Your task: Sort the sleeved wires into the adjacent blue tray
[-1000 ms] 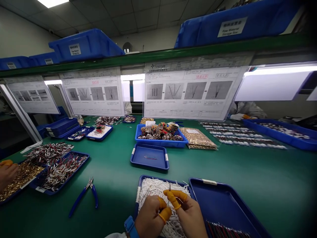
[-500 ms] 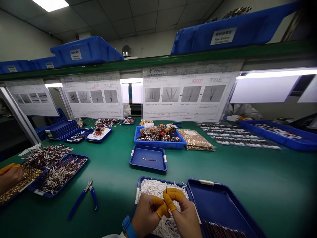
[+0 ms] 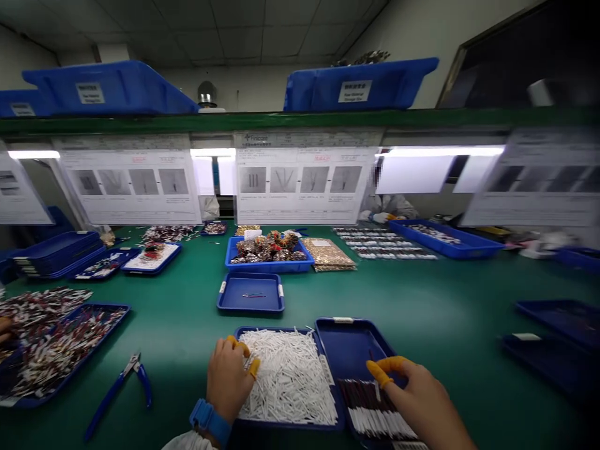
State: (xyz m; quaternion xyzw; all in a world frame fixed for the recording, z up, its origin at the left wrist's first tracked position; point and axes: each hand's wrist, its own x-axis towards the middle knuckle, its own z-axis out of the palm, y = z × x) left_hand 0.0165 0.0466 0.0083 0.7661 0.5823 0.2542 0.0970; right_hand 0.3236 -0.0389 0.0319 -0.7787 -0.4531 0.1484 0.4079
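Observation:
My left hand (image 3: 230,377), with yellow finger cots and a blue wrist strap, is at the left edge of a blue tray (image 3: 330,369) of small white tubes (image 3: 290,375). Its thumb and forefinger are apart. Over the neighbouring blue tray (image 3: 344,340), my right hand (image 3: 407,381) pinches a thin dark wire (image 3: 372,355) with a white sleeve (image 3: 377,392) hanging below the fingertips. Beneath it, a row of dark red wires with white sleeves (image 3: 375,422) lies side by side in that tray.
Blue-handled pliers (image 3: 105,403) lie to the left, near a tray of loose wire pieces (image 3: 70,353). Ahead are a small blue tray (image 3: 250,303) with a few wires, a bin of wire bundles (image 3: 269,265) and a bag of brass-coloured parts (image 3: 328,255). Another person's hand (image 3: 5,328) shows far left.
My hands, earlier together over the white tubes, have parted. The right moved to the wire tray with a sleeved wire; the left drew back left. The view has turned right.

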